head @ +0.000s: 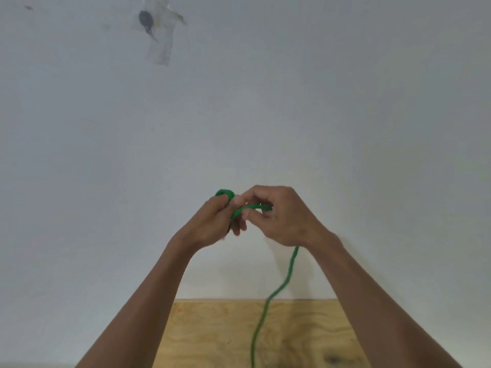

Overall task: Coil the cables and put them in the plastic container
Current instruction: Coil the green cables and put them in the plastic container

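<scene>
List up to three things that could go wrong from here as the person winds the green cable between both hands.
1. The small coil in the left hand may slip loose and unwind.
2. The long tail of the green cable hanging below the right hand could snag on the wooden board.
3. No container is in view, so it must be found.

We face a plain pale grey-white wall point(292, 102) in soft, even light. High on its left, a dark oval object point(144, 19) is stuck under strips of clear tape point(162, 46). Below, a light plywood bench point(212, 333) meets the wall.
</scene>
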`<state>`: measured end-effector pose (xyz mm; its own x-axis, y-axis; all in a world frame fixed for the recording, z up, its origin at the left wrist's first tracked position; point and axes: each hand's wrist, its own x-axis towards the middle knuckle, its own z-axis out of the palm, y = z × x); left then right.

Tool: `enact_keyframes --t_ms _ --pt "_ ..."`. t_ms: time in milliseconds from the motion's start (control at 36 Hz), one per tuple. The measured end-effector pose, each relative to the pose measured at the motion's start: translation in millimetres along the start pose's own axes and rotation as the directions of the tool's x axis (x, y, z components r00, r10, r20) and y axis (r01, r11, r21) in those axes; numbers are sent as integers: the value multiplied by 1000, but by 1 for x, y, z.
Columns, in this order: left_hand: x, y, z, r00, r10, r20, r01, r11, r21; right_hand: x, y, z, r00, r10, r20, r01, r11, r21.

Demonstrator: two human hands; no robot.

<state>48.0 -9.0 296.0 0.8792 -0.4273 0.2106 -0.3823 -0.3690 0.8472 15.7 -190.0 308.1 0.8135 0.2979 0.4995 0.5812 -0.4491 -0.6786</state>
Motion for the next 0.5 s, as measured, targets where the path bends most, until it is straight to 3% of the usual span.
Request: enact_keyframes --t_ms 111,222,333,417,472,500 --pt "-21 5 11 970 -133 203 189 939 -288 15 -1 -16 1000 -12 -9 12 1000 27" --pt "-30 16 22 948 -73 310 247 782 -572 24 9 -16 999 33 -12 -29 957 289" --pt "-31 24 25 946 62 320 200 664 -720 14 27 3 996 93 -9 -75 855 514" --pt "-28 30 27 943 153 297 137 633 -762 -2 31 19 982 130 136 -187 744 642" --pt "-24 32 25 953 187 240 72 628 -775 -14 31 31 969 175 174 -247 719 650" --pt "-21 33 23 960 197 197 32 625 -780 -19 36 37 963 225 148 -268 760 592"
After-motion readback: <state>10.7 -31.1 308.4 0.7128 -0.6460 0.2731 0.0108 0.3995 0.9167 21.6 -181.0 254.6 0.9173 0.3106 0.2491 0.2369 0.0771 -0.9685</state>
